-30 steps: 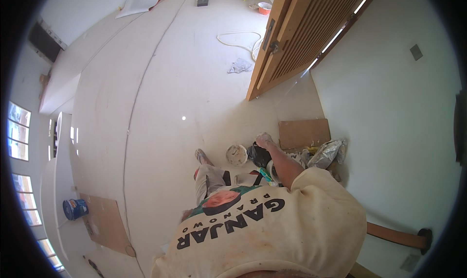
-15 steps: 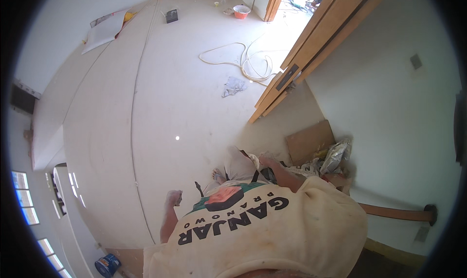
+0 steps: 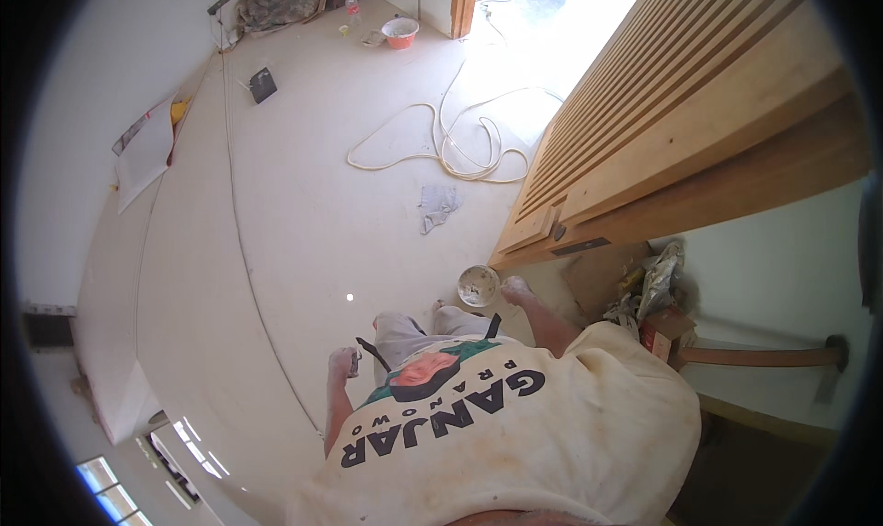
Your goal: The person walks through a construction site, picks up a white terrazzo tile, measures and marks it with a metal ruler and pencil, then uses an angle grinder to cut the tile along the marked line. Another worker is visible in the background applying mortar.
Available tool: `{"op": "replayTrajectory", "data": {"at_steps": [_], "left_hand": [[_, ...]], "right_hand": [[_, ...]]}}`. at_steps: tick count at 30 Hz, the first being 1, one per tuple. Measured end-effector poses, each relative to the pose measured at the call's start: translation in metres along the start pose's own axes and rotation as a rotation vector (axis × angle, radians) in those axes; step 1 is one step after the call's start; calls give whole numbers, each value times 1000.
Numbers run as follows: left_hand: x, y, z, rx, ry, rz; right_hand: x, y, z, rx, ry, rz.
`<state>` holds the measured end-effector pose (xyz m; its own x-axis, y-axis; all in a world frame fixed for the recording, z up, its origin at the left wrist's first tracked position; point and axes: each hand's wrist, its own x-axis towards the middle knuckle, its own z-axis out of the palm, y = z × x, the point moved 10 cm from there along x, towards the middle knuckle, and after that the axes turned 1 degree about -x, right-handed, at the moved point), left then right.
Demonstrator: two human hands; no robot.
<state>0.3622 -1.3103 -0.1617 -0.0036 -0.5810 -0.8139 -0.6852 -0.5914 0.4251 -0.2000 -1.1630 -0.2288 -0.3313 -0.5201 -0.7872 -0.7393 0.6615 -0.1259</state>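
Note:
Beside my right knee hangs a small round bucket [image 3: 479, 286], its inside smeared with whitish, plaster-like material. My right hand [image 3: 517, 290] is closed at the bucket's right edge; the exact grip is partly hidden. At the left of my body, my left hand [image 3: 345, 362] is lowered with its fingers curled, dusted white. Something small and dark shows at those fingers, too unclear to name. Just past the bucket, to the right, stands a slatted wooden door [image 3: 644, 131].
A pale hose [image 3: 441, 154] lies looped on the floor ahead, with a grey rag [image 3: 440, 206] nearer. Farther off are an orange-and-white basin [image 3: 400, 33] and a dark box [image 3: 263, 85]. Crumpled wrapping [image 3: 660, 282] and a wooden rail [image 3: 763, 357] are at right. A cable [image 3: 241, 236] runs along the floor.
My view has shifted, and the door now looms larger with its slatted face showing. My right hand has swung out from my waist, bringing the bucket into plain sight. My left hand stays low.

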Motion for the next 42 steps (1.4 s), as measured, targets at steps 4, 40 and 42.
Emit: {"op": "replayTrajectory", "data": {"at_steps": [4,40,42], "left_hand": [[40,14,-1,958,-178,616],[465,812,29,1503,-465,772],[482,833,38,1554,-527,770]], "right_hand": [[34,-104,-112,443,278,-57],[423,42,-577,970,469,412],[446,32,-640,996,532,365]]}}
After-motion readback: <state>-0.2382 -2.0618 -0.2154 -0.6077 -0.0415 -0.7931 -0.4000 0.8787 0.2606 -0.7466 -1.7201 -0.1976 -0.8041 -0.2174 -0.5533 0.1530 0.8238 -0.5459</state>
